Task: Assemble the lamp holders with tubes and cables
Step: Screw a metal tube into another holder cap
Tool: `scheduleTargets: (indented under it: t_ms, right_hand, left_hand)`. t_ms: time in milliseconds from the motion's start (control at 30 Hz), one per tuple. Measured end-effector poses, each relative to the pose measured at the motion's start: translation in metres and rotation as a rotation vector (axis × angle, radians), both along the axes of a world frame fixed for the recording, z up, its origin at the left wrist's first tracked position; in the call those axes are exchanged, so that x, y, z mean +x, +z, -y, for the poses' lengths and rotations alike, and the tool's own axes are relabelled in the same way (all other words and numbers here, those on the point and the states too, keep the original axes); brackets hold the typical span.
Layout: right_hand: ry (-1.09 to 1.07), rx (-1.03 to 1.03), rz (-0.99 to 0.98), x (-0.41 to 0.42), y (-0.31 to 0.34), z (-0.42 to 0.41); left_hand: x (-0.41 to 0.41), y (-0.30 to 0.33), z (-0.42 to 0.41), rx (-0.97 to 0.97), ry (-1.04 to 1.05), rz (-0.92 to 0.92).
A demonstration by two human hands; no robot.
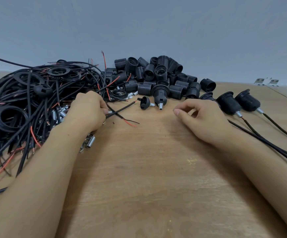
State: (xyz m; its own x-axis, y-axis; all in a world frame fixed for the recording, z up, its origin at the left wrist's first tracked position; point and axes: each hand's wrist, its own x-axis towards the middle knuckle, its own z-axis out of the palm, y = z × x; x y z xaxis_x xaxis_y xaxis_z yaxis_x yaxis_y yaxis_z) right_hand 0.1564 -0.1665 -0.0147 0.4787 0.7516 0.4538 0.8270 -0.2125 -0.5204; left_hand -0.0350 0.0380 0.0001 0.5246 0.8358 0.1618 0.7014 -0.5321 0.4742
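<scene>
Head view: left hand (86, 111) pinches thin black two-core cable (122, 109) and small silver metal tube (109, 112); right hand (202, 117) relaxed, empty; frayed strands may snag during threading.

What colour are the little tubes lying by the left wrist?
Shiny silver metal tubes, seen in the head view.

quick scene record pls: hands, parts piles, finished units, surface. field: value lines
left hand: pinches a black cable and a small metal tube
right hand: holds nothing, fingers loosely curled above the table
cable pile: tangled, far left, rings mixed in
holder pile: black threaded shells, centre back
loose tubes: by the left wrist
cabled holders: right side, at least two
table: wood
</scene>
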Motion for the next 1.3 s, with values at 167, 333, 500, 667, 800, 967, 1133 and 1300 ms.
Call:
scheduleTargets:
  t_ms: [167,333,500,667,800,967,1133,1300]
  right_hand:
    - [-0.003,-0.020,0.007,0.000,0.000,0.000]
    - [0.002,-0.011,-0.003,-0.001,0.001,0.000]
    - [0.005,-0.021,-0.008,-0.002,0.002,0.000]
    - [-0.001,-0.027,-0.002,-0.003,0.003,0.001]
    - [0.007,-0.022,-0.012,-0.003,0.003,0.001]
    - [0.011,-0.003,-0.027,-0.003,0.002,0.000]
    - [0.217,0.097,-0.440,-0.012,0.006,-0.001]
    - [0.410,0.190,-0.790,-0.023,0.001,-0.006]
  left_hand:
    - [0.001,0.001,0.000,-0.001,-0.031,-0.072]
    - [0.002,-0.002,0.000,0.035,0.017,0.010]
    - [0.004,-0.002,-0.002,0.030,0.010,0.037]
    - [-0.004,0.001,-0.002,-0.013,-0.033,-0.004]
    - [-0.009,0.005,-0.003,-0.020,-0.081,-0.038]
    - [0.000,0.004,0.004,0.250,-0.101,0.299]
    - [0.024,-0.007,0.049,0.401,-0.445,0.590]
    - [0.038,-0.022,0.071,0.272,-0.626,0.650]
